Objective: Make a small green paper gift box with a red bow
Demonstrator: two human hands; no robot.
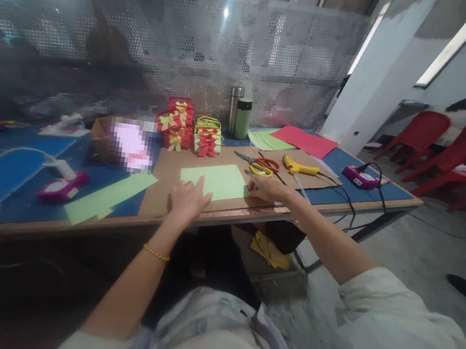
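A sheet of light green paper (220, 179) lies on a brown cardboard sheet (158, 196) at the table's front edge. My left hand (189, 196) rests on its lower left part, fingers spread and pressing down. At the paper's right edge is my right hand (269, 189), its fingers curled together; whatever they may hold is hidden. Just beyond that hand lie scissors with red handles (267, 164) and a tool with yellow handles (262, 171). A yellow glue gun (301, 167) with a black cord lies to their right.
Red boxes with bows (178, 126) and green ones (207, 136) stand behind the paper, near a green flask (243, 119). Red paper (304, 142) lies at the back right. Green strips (110, 199), a lit phone (132, 146) and purple power sockets (63, 187) are also on the table.
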